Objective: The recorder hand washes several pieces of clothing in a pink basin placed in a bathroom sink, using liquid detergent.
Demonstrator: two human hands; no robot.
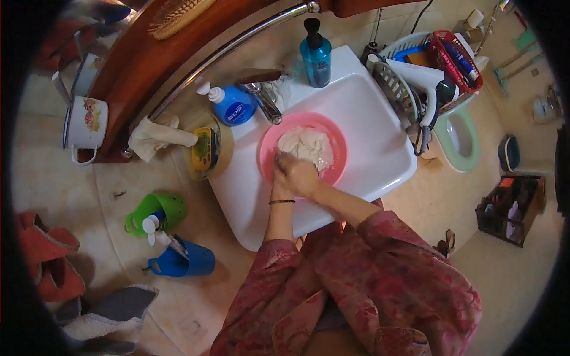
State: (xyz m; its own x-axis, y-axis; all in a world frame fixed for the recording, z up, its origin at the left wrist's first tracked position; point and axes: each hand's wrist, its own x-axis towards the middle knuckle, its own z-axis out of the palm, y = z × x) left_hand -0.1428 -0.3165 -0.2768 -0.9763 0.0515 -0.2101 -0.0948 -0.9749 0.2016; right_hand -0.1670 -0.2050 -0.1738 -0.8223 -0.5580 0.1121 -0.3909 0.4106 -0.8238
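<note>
A pink plastic basin (339, 133) stands in a white washbasin (383, 115), below the chrome faucet (268, 107). Wet whitish cloth (307, 144) lies in it, with some liquid around it. My left hand (279, 171), with a dark bracelet at the wrist, is over the near left part of the pink basin. Against it presses my right hand (300, 174), fingers curled. The two hands overlap beside the cloth, and whether either one grips cloth is hidden.
A blue pump bottle (236, 106) and a teal pump bottle (317, 60) flank the faucet. To the right a basket (401, 84) holds a white hair dryer (418, 75). A soap dish (204, 149), a green cup (167, 211) and a blue cup (196, 259) are at left.
</note>
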